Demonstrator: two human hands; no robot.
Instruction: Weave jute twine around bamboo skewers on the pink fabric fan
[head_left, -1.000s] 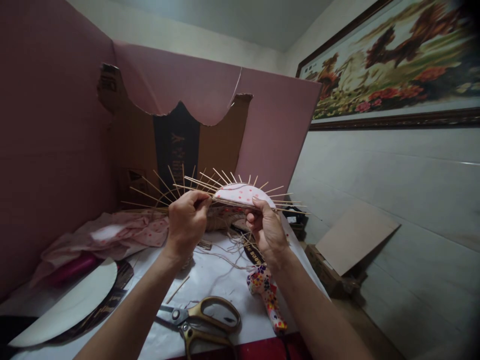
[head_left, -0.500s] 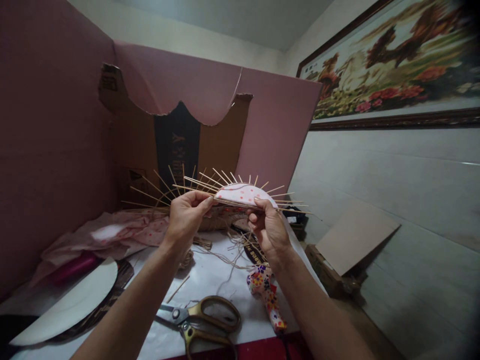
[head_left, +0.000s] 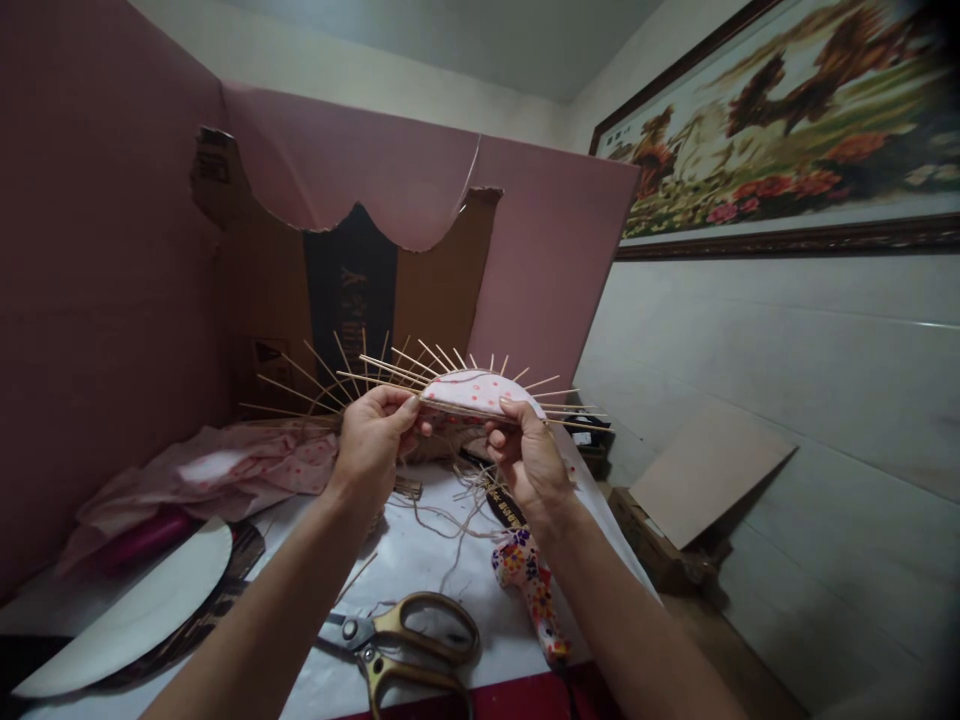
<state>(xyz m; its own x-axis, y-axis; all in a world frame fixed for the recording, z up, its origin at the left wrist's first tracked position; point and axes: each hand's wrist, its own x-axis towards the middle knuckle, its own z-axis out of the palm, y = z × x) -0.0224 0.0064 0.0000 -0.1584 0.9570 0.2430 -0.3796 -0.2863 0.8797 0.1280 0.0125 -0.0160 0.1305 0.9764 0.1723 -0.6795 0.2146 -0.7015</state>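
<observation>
Between my two hands is a half-round piece (head_left: 480,391) covered in white cloth with red dots, thin wooden sticks fanning out from its curved edge. My left hand (head_left: 379,430) is closed, thumb and forefinger pinching its left corner. My right hand (head_left: 527,455) grips the lower straight edge towards the right, thumb on the cloth and fingers underneath. The piece is held up above the table. Behind it on the left stands another fan of sticks (head_left: 296,387), partly hidden by my left hand.
Large scissors (head_left: 420,640) lie in front, beside a flower-patterned handle-like object (head_left: 534,600). Loose twine (head_left: 457,515) crosses the white table. Dotted cloth (head_left: 217,470) and a white half-disc (head_left: 142,615) lie left. A cut cardboard sheet (head_left: 435,300) stands behind; a flat board (head_left: 712,470) leans right.
Both hands and the half-round piece have shifted slightly left in the view, with the background shifting a little too. The grip looks the same.
</observation>
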